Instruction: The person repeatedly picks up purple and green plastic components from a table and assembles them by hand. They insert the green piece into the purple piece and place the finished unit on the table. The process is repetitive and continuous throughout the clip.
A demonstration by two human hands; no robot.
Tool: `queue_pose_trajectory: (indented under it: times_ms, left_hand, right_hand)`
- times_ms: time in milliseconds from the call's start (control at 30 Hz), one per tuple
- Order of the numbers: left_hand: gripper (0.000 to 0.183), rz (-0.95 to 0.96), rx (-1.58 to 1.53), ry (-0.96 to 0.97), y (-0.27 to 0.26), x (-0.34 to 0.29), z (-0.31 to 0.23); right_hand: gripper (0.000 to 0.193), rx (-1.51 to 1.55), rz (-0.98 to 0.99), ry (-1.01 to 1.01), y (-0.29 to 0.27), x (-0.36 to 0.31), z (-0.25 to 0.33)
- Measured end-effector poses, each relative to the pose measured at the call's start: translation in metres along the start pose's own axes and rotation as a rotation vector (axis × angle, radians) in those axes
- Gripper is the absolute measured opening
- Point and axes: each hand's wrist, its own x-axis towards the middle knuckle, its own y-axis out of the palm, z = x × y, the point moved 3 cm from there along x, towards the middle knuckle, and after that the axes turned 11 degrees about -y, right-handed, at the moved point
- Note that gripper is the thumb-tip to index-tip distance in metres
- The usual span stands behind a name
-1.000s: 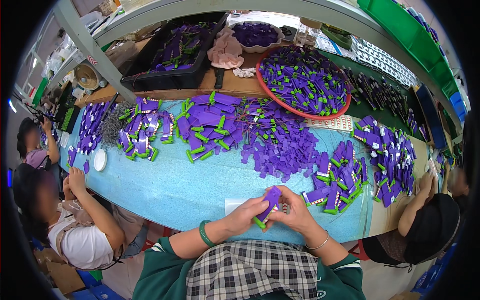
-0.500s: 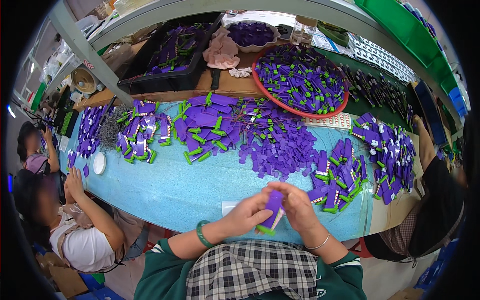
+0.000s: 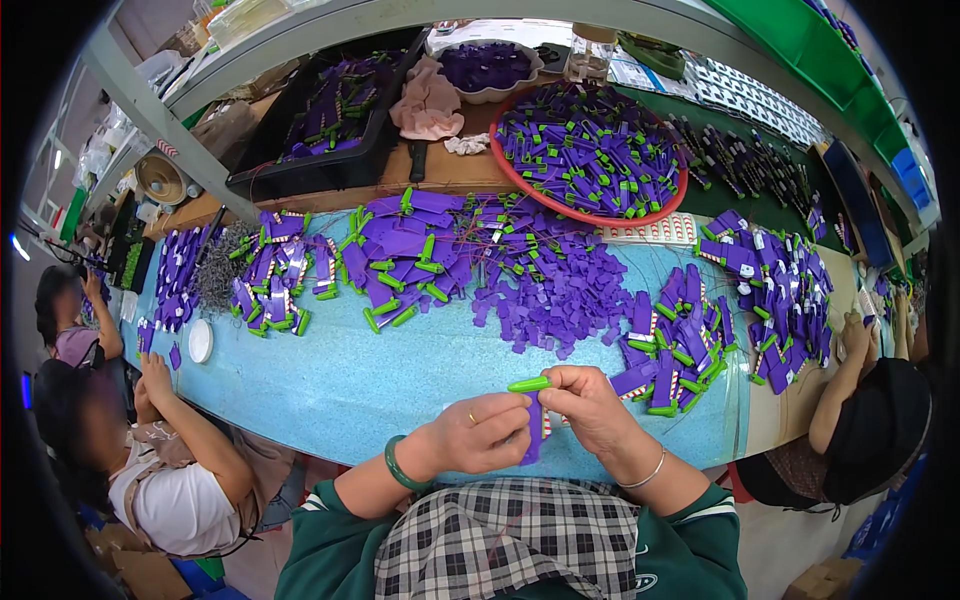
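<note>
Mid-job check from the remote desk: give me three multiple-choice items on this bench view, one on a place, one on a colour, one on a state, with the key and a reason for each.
1. Where is the round red tray of purple parts?
A. At the far side of the table, right of centre
B. On the floor
C. On the person's lap

2. What colour is the small tube pinched above the purple piece?
A. White
B. Green
C. Orange

3. How do the left hand and right hand stand?
A. Both flat and empty on the table
B. Both closed on the same purple piece with the tube, close together
C. Only the left holds anything

Key: 1 A, the tray lies beyond the loose purple heaps near the shelf. 2 B, the tube is bright green. 3 B, fingers of both hands grip the piece over the blue table edge.
</note>
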Motion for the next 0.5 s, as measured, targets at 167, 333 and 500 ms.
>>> queue_pose_trajectory:
  times_ms: [167, 333, 500]
  left_hand:
    - [0.016, 0.001, -0.058, 0.043, -0.005, 0.001, -0.007]
    - [0.013, 0.010, 0.000, 0.035, -0.005, -0.001, -0.007]
    - [0.014, 0.055, -0.039, -0.037, 0.001, -0.005, -0.003]
  right_hand:
    - [0.014, 0.113, 0.054, 0.128, -0.001, -0.002, -0.012]
    - [0.020, 0.098, 0.081, 0.232, 0.004, -0.018, -0.019]
    - [0.025, -0.052, 0.331, 0.205, -0.015, -0.036, -0.012]
